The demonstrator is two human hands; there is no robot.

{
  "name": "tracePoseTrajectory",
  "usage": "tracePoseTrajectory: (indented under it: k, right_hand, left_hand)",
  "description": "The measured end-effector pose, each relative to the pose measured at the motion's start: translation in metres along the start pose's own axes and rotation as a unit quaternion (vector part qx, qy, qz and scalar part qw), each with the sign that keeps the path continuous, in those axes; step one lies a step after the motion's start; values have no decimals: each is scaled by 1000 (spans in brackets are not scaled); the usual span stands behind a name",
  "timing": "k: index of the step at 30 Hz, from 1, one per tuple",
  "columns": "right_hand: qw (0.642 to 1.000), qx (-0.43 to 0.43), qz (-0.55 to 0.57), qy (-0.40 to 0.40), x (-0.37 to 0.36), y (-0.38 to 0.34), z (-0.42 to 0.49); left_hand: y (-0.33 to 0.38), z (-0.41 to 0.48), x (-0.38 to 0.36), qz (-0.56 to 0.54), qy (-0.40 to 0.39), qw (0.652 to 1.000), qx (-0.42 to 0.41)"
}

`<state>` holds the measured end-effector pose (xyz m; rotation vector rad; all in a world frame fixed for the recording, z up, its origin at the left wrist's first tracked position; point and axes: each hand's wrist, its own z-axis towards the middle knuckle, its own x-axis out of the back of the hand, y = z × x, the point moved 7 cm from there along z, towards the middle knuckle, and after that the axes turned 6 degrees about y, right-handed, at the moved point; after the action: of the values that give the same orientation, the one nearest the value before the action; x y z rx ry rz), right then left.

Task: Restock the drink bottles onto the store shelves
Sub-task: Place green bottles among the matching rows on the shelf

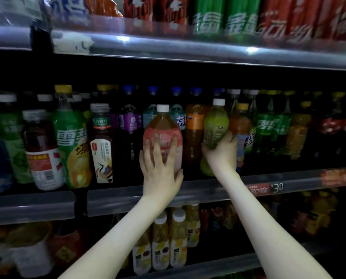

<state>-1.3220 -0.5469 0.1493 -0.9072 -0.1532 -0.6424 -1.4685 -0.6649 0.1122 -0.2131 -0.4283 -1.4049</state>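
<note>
The middle shelf [128,200] is already crowded on its left side with standing bottles, among them a green-labelled soda bottle [71,137].

Near the centre, the left hand [160,164] lies flat against the pink bottle [163,125], which stands upright at the shelf's front edge. Its fingers [155,143] are straight and spread across the label, pressing rather than gripping.

Just right of it stands an orange bottle [195,129]. Beyond that, the right hand [222,152] wraps round the lower body of the green bottle [215,125], which leans slightly left and sits at the front of the row.

The step in hand looks like seating these 2 bottles: the pink one being pushed back into its lane, the green one being set down. Next, the green bottle likely needs righting and sliding into the gap beside the orange one without knocking its neighbours.

Whether the green bottle's base touches the shelf is hard to tell. The shelf's back rows are lost in darkness, and most of the right hand's fingers are hidden behind the bottle. Farther right, the price tag [268,189] is only partly readable.
</note>
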Motion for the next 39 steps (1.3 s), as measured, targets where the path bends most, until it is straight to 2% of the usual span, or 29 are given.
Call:
tracePoseTrajectory:
  k: [5,8,13,15,17,19,25,28,32,36,39]
  right_hand:
    - [994,18,109,-22,21,7,-12]
    - [984,42,175,-1,41,9,-28]
    - [953,117,277,43,82,-4,-63]
    - [941,155,301,2,94,-14,-77]
    - [933,186,297,-77,95,-19,-92]
    - [924,166,300,-172,89,-20,-108]
    - [865,79,294,-399,45,-3,-161]
    - [830,70,266,-485,10,2,-202]
    - [793,61,257,-549,-24,-17,-259]
    - [774,58,273,-568,-41,-54,-309]
    - [762,82,280,-578,-44,-85,-339]
  left_hand:
    - [-2,-2,-1,-9,-17,1000,6]
    - [5,-6,4,-34,-20,999,-9]
    - [49,-19,24,-163,-30,985,-53]
    - [64,-23,34,-237,-26,970,-38]
    - [68,-31,43,-341,-36,939,1]
    - [61,-46,47,-404,-85,908,73]
    - [18,-143,44,-336,-234,877,250]
    - [-12,-190,57,-297,-289,844,341]
    - [-52,-235,93,-248,-320,813,417]
    - [-91,-253,137,-238,-306,797,464]
    - [-118,-253,173,-229,-291,806,461]
